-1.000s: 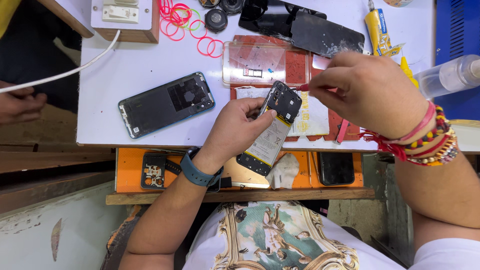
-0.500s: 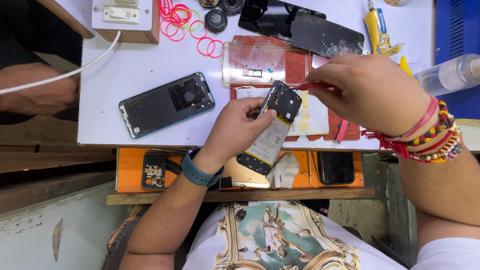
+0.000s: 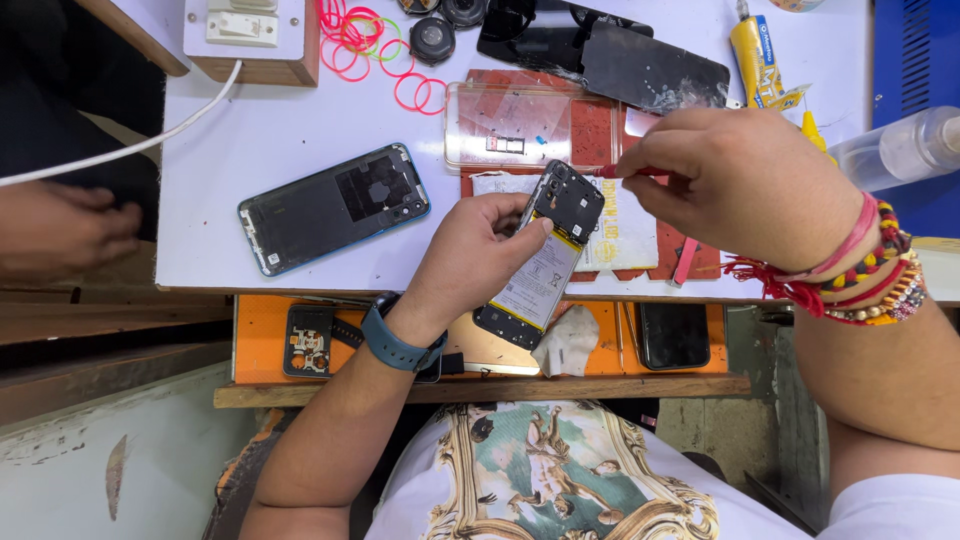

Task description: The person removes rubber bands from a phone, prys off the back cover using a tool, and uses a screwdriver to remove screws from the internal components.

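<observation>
The left hand (image 3: pixel 470 262) held an opened phone (image 3: pixel 545 262), its back off and the battery showing, fingers wrapped behind it and the thumb along its edge. The phone was tilted, top end up and to the right, raised above the front edge of the white table (image 3: pixel 250 130). The right hand (image 3: pixel 745 185) was closed around a red screwdriver (image 3: pixel 620 171), pinched between thumb and fingertips, with the tip touching the phone's upper end by the camera section.

Left of the phone, a blue-edged back cover (image 3: pixel 335 207) lay inside-up on the table. Just behind the phone sat a clear plastic tray (image 3: pixel 520 125) on a red mat (image 3: pixel 600 135). Further behind lay two dark screen panels (image 3: pixel 640 65), overlapping. Left of the tray were loops of pink rubber bands (image 3: pixel 365 45), and beyond them a wooden block carrying a switch box (image 3: pixel 250 35) with a white cable (image 3: pixel 120 150) running off to the left. Right of the phone, behind the right hand, a yellow glue tube (image 3: pixel 760 65) rested, with a clear bottle (image 3: pixel 900 150) on its side near the wrist.

Below the phone, an orange drawer (image 3: pixel 265 325) held a small circuit part (image 3: pixel 308 340) and a dark phone (image 3: pixel 675 335). Far left of the phone, another person's hand (image 3: pixel 60 230) was at the table's side, blurred.
</observation>
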